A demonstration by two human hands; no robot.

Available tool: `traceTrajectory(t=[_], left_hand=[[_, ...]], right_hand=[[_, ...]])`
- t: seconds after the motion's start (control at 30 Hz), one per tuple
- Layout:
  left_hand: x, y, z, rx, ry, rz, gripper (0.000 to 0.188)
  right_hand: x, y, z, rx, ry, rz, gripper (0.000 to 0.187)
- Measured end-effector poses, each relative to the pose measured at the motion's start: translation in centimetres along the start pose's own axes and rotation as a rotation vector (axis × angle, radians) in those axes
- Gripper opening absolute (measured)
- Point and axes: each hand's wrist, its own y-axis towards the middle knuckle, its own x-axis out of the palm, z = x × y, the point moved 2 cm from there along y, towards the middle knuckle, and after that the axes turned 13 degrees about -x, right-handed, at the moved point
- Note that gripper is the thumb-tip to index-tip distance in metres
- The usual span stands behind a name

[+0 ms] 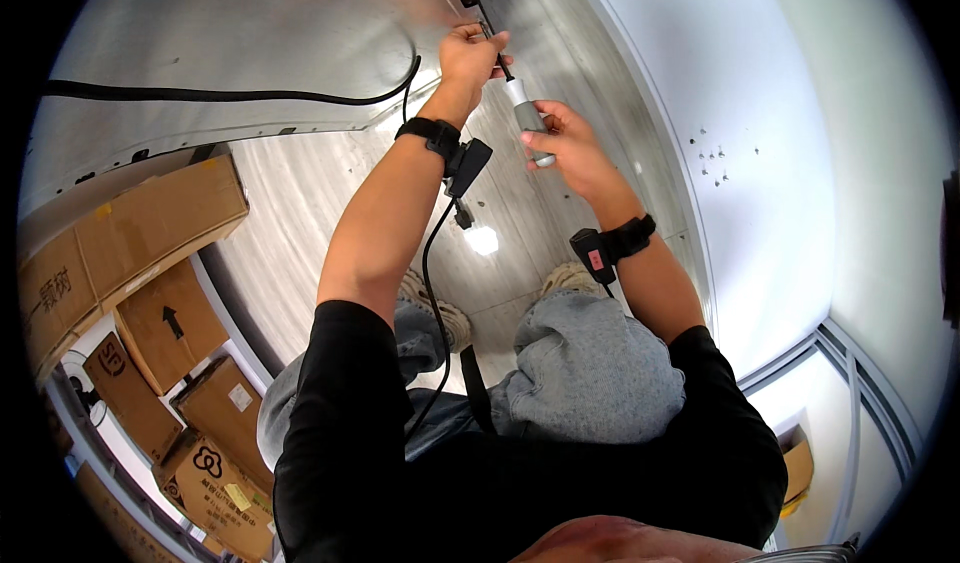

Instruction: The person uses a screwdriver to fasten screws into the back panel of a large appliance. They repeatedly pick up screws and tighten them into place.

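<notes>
In my right hand (pixel 572 151) is a screwdriver (pixel 528 121) with a grey and white handle, my fingers wrapped round it. Its dark shaft runs up and left toward the edge of a large metal panel (pixel 300 33). My left hand (pixel 470 60) is closed beside the shaft's far end, at that edge. Its fingertips are pinched together; what they hold is too small to make out. Several small screws (pixel 715 155) lie in a loose group on a white surface (pixel 760 223) at the right.
A black cable (pixel 230 94) crosses the metal panel and bends down at its end. Cardboard boxes (pixel 165 218) are stacked on a rack at the left. Wood-patterned floor (pixel 300 193) shows around my shoes (pixel 445 313). Another cable (pixel 427 263) hangs from my left wrist's strapped device.
</notes>
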Motion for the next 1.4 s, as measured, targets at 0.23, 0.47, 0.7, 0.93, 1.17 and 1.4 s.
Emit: traceTrajectory(t=[0.23,0.47,0.7,0.93,1.17,1.4], left_hand=[[-0.6,0.7,0.0,-0.038,0.043,0.035,0.039],[-0.5,0.2,0.3,-0.034,0.006,-0.006,0.034],[-0.4,0.5,0.2,-0.017,0.073,0.087,0.027],[-0.6,0.8,-0.1,-0.034,-0.055,0.005,0.027],[-0.4,0.4,0.2,-0.006,0.020,0.097,0.028],[-0.4,1.1,-0.4,0.006,-0.082,0.040,0.019]], right_hand=[[0.3,0.1,0.0,0.149,0.201,0.043,0.048],[-0.3,-0.3,0.6,0.134,0.175,-0.011,0.045],[0.1,0.1,0.5,0.136,0.074,0.028,0.041],[-0.5,0.1,1.5,0.200,0.330,-0.038,0.045],[-0.3,0.4,2.1,0.099,-0.016,0.035,0.047],[-0.1,-0.1,0.6,0.232,0.347,-0.012,0.039]])
